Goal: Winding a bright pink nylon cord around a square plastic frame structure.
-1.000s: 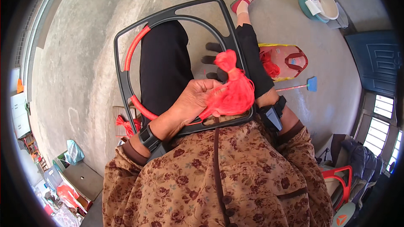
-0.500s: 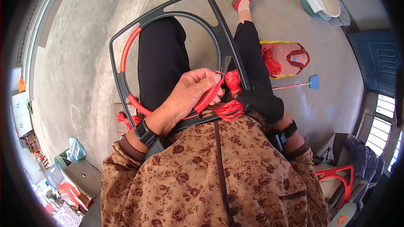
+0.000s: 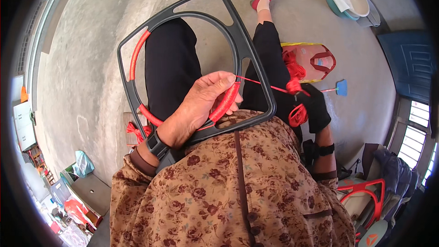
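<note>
Across my lap lies a black frame point(image 3: 257, 71) with a large round opening, parts of its ring wrapped in red cord point(image 3: 140, 51). My left hand point(image 3: 206, 95), bare, pinches the ring at the upper end of a wrapped stretch point(image 3: 225, 105). From those fingers a taut red strand point(image 3: 260, 83) runs over the frame's right bar to my right hand point(image 3: 315, 109). That hand wears a black glove and is closed on a bundle of red cord point(image 3: 295, 87), with loops hanging below it. The gloved fingertips are partly hidden by the cord.
A pink bag with a yellow edge point(image 3: 322, 59) and red cord stands beyond my right leg. Near it lies a blue fly swatter point(image 3: 341, 88). More red cord point(image 3: 136, 130) sits by my left wrist. Basins point(image 3: 350, 0) stand far right, a red-framed seat point(image 3: 377, 196) near right.
My right hand has moved right, away from the ring, carrying the cord bundle and drawing the strand out straight. My left hand stays on the ring.
</note>
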### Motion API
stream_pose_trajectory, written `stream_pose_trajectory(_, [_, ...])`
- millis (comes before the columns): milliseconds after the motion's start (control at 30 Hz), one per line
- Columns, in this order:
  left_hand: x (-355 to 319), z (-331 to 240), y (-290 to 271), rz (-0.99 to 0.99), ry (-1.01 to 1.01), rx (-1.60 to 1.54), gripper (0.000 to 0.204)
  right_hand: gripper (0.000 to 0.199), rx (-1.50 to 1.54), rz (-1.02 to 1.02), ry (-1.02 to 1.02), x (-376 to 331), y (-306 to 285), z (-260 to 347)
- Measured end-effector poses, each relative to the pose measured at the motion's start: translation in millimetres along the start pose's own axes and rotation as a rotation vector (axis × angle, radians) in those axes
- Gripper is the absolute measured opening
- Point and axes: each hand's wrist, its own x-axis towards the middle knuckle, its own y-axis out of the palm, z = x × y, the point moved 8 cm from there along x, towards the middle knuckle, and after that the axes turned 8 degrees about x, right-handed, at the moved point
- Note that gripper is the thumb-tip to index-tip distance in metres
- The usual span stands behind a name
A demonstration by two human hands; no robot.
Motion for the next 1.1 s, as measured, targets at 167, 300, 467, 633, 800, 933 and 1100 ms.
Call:
stream_pose_trajectory(167, [1,1,2,0.033,-0.001,-0.052,0.026,0.042,0.977,-0.061,-0.013,-16,-1,3])
stream_pose_trajectory(300, [3,1,1,0.044,-0.01,-0.06,0.019,0.04,1.044,-0.088,-0.02,-12,-1,-3])
stream_pose_trajectory(467, [0,-3,-2,0.008,0.024,-0.008,0.018,0.037,1.006,-0.087,-0.198,32,-41,-8])
stream_pose_trajectory(633, [-2,-3,-2,-0.007,0.038,-0.036,0.017,0.033,0.669,-0.342,-0.298,34,-86,0])
stream_pose_trajectory(800, [-1,-5,3,0.027,0.069,0.037,0.018,0.032,-0.188,-0.237,-0.434,49,-12,65])
stream_pose_trajectory(933, [-1,-2,8,0.052,0.036,0.024,0.021,0.025,0.092,-0.15,-0.511,64,75,99])
stream_pose_trajectory(1100, [-2,9,8,0.056,-0.06,-0.005,0.02,0.019,0.877,0.462,0.116,79,160,87])
